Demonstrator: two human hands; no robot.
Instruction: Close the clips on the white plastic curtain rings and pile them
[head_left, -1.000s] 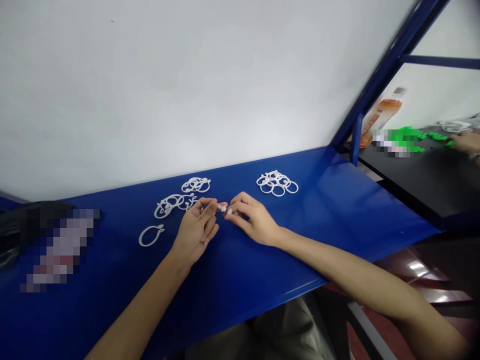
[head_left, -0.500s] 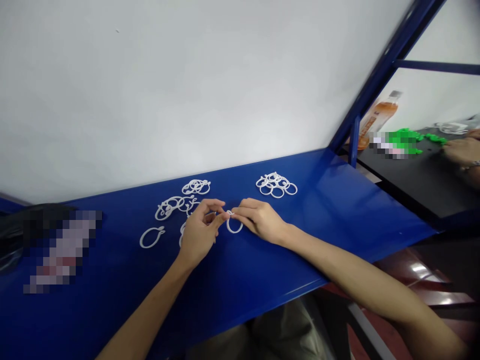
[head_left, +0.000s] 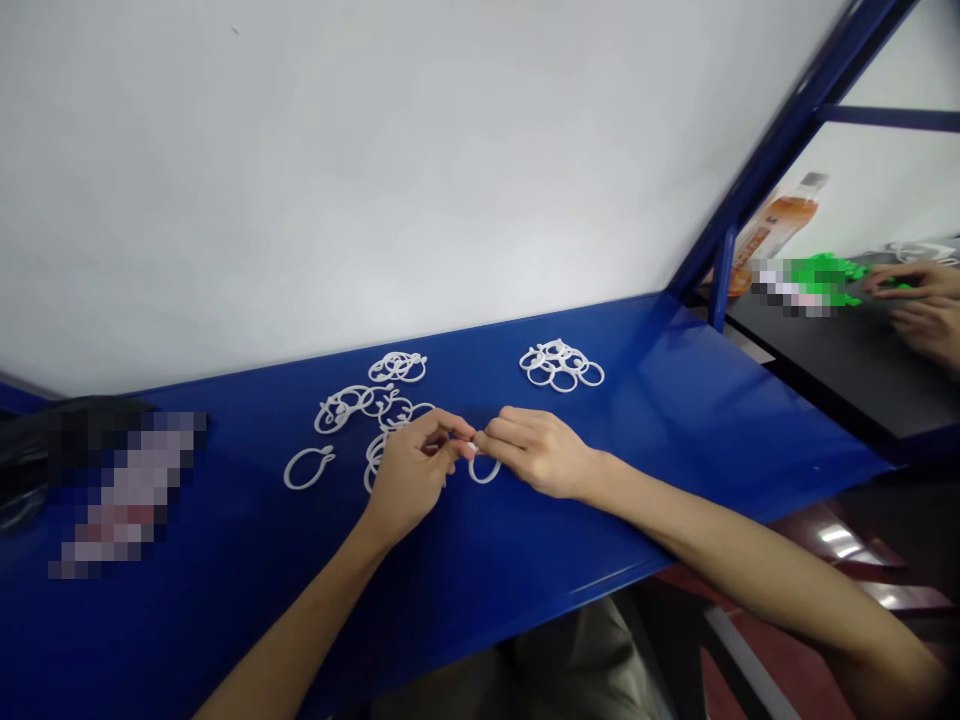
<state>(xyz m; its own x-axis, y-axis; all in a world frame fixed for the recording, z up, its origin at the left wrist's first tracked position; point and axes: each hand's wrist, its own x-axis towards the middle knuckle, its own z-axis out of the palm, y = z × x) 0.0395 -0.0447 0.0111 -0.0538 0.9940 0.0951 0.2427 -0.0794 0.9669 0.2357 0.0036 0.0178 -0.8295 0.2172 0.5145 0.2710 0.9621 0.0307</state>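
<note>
Both my hands meet over the middle of a blue table. My left hand and my right hand each pinch the top of one white plastic ring, which hangs down between the fingertips. Just left of my left hand lie several loose white rings, with one single ring further left. A neat cluster of white rings sits beyond my right hand near the wall.
A white wall rises behind the table. A dark bag lies at the far left. At right stand a blue frame post, a black table with an orange bottle, green parts and another person's hands.
Both hands have drawn slightly nearer to me and lower. The white ring, first hidden between the fingertips, now hangs in plain sight. The other person's hands have shifted at right.
</note>
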